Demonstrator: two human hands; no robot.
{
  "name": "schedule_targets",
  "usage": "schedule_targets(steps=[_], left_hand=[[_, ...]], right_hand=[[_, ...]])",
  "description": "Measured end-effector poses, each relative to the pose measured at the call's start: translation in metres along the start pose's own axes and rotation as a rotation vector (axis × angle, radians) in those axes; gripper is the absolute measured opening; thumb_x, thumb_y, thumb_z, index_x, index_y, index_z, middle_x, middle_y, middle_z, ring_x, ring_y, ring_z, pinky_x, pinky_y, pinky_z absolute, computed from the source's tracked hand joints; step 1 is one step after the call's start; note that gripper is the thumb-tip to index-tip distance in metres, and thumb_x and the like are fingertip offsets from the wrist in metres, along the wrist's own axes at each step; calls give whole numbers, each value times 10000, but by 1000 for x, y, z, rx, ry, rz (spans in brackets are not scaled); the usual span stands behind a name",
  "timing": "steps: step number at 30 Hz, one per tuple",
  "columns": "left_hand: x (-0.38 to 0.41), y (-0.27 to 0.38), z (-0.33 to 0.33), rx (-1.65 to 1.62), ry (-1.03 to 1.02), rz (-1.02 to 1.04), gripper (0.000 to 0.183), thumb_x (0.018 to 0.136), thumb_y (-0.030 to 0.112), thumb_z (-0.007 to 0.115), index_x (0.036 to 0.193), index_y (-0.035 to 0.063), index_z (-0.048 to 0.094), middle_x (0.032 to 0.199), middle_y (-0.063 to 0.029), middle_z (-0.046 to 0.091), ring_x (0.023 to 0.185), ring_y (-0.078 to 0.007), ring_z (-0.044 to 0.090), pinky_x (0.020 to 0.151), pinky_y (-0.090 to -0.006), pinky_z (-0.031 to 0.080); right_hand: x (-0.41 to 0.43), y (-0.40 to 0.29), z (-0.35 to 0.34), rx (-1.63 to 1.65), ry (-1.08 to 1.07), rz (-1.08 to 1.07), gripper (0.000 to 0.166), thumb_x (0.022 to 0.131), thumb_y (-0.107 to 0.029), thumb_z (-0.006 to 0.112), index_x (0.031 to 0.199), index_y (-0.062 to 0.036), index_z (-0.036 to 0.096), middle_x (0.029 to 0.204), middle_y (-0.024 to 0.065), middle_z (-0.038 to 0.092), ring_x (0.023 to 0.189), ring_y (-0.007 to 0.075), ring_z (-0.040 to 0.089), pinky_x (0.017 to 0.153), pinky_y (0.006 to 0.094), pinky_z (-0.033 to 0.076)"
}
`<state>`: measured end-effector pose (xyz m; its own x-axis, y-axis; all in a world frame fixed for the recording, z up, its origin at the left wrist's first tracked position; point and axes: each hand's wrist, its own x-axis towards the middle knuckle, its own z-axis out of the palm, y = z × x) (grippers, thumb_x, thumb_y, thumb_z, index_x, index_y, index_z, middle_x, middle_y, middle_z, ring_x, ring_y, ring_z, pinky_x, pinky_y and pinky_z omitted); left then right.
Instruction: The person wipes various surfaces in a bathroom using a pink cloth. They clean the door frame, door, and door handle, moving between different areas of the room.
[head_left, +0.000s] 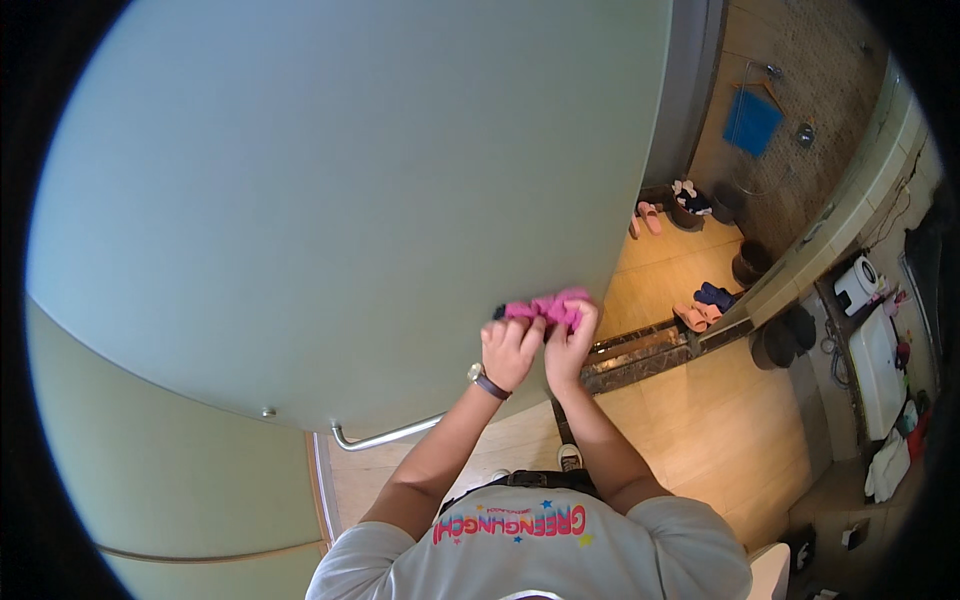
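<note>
A bunched pink cloth (536, 307) with a dark end is held between both hands, in front of a large frosted glass panel (360, 195). My left hand (508, 349), with a wristwatch on its wrist, has its fingers curled at the cloth's dark end and lower edge. My right hand (571, 334) grips the cloth's other end between thumb and fingers. Whether the cloth touches the glass cannot be told. Below the hands, a metal bar handle (390, 436) is fixed to the panel.
At the right, a dark stone threshold (645, 356) borders a shower area with slippers (690, 316), a bucket holding clothes (686, 214) and a hanging blue cloth (754, 122). A white washbasin (877, 375) and dark bins (776, 345) stand farther right.
</note>
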<state>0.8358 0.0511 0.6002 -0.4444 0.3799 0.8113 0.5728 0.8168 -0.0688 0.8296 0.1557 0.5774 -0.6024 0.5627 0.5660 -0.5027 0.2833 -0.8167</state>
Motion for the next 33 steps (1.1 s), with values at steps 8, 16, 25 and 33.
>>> schedule_targets(steps=[8, 16, 25, 33], left_hand=[[29, -3, 2, 78, 153, 285, 286, 748, 217, 608, 1025, 154, 635, 919, -8, 553, 878, -177, 514, 859, -376, 371], [13, -14, 15, 100, 130, 374, 225, 752, 256, 609, 973, 222, 630, 881, 43, 532, 828, -136, 478, 799, -328, 366], [-1, -22, 35, 108, 196, 394, 211, 775, 250, 590, 979, 281, 634, 967, 57, 530, 901, -124, 481, 798, -308, 363], [-17, -25, 42, 71, 106, 436, 248, 745, 255, 597, 990, 289, 614, 942, 63, 510, 898, -121, 458, 800, -300, 352]], right_hand=[[6, 16, 15, 76, 164, -102, 273, 800, -15, 524, 1043, -86, 423, 1013, 102, 448, 945, 241, 448, 835, 382, 389], [-10, 41, 20, 69, 174, -51, 376, 769, -159, 629, 1049, -106, 384, 1006, 72, 404, 956, 220, 427, 851, 372, 365], [-17, 68, 25, -68, 224, -130, 456, 739, -260, 690, 1028, -140, 359, 1025, 79, 378, 986, 239, 408, 858, 393, 362], [-36, 100, 17, -187, 174, -159, 469, 740, -280, 696, 1029, -147, 352, 1039, 101, 369, 1014, 269, 391, 868, 437, 363]])
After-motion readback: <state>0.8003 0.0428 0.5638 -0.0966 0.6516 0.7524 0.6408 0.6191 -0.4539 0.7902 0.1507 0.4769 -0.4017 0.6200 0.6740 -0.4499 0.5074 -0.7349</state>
